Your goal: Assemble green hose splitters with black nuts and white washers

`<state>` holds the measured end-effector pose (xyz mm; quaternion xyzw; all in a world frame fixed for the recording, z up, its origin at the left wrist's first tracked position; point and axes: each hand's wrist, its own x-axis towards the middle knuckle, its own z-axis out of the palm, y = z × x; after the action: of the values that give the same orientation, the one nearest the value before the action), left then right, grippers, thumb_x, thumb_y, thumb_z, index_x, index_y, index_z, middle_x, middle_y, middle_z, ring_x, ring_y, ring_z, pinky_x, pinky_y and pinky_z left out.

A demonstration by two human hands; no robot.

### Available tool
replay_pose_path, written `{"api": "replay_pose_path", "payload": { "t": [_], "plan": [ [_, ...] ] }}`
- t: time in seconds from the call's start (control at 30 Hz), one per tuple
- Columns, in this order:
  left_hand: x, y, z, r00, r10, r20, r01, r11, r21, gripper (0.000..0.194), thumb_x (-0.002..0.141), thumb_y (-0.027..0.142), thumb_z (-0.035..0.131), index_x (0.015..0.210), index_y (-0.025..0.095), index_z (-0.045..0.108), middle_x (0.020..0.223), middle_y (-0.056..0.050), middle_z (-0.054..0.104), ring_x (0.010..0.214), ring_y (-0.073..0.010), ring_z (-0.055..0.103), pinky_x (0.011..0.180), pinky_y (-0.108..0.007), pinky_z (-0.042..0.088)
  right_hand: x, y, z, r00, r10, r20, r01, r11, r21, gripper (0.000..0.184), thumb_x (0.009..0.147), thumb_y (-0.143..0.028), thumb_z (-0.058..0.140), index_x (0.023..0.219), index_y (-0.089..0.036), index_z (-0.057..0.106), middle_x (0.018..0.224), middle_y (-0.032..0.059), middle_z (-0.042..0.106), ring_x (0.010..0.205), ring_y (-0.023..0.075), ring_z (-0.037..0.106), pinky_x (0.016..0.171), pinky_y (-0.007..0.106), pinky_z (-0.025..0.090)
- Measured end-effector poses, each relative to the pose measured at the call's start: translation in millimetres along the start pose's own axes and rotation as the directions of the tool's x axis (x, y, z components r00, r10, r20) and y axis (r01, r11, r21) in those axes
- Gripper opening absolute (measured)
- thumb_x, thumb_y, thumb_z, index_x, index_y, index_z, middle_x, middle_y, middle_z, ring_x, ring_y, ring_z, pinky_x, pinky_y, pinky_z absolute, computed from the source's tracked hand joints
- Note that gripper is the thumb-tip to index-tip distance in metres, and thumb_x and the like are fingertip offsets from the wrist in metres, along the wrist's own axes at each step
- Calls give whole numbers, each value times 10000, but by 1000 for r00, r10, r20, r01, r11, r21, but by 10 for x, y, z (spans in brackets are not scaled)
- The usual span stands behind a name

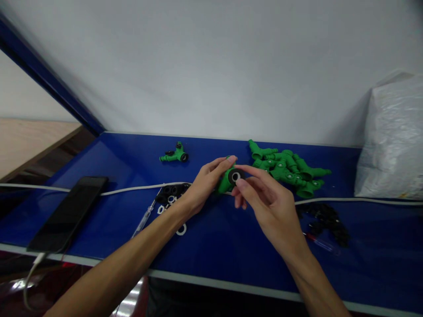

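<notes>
Our left hand [211,178] grasping green fitting [225,183]; our right hand [264,189] pinching its black ring [236,176]. Green fittings pile [287,167] far right.

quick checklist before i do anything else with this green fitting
1. Left hand gripping the green fitting: ok
2. Fingers of the right hand at the black ring on its end: ok
3. Black ring fully seated: cannot tell, fingers partly cover it
4. Work area free of the white cable: not ok, it crosses the bench beneath the hands
5. Phone away from the hands: ok, off to the left
6. Loose green fittings kept together: ok, heaped beyond the right hand
</notes>
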<state>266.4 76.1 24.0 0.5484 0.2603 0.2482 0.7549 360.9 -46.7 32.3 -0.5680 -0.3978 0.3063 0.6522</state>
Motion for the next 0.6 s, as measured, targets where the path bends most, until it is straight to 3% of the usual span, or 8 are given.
{"api": "replay_pose_path", "payload": {
  "t": [0.13, 0.3, 0.6],
  "plan": [
    [-5, 6, 20, 999, 20, -43, -18, 998, 58, 489, 854, 587, 714, 1078, 151, 714, 759, 6, 625, 588, -104, 502, 583, -254, 401, -2, 7, 14, 995, 69, 68, -75, 993, 95, 239, 935, -396, 711, 1122, -257, 656, 758, -12, 748, 602, 157, 701, 568, 288, 567],
    [-16, -19, 34, 996, 34, -79, -30, 998, 49, 497, 855, 580, 721, 1122, 163, 681, 799, 8, 637, 634, -110, 543, 600, -245, 422, 12, 42, 13, 988, 138, 67, -149, 971, 186, 279, 904, -423, 751, 1066, -247, 608, 724, -17, 750, 591, 159, 707, 578, 283, 570],
    [-34, -27, 59, 998, 46, -35, -46, 999, 13, 494, 866, 587, 702, 1140, 188, 606, 764, 39, 601, 536, -94, 563, 492, -216, 437, 24, 42, 7, 975, 208, 74, -220, 937, 271, 307, 861, -438, 800, 952, -227, 596, 719, -3, 751, 584, 142, 673, 583, 272, 538]
  ]
}}
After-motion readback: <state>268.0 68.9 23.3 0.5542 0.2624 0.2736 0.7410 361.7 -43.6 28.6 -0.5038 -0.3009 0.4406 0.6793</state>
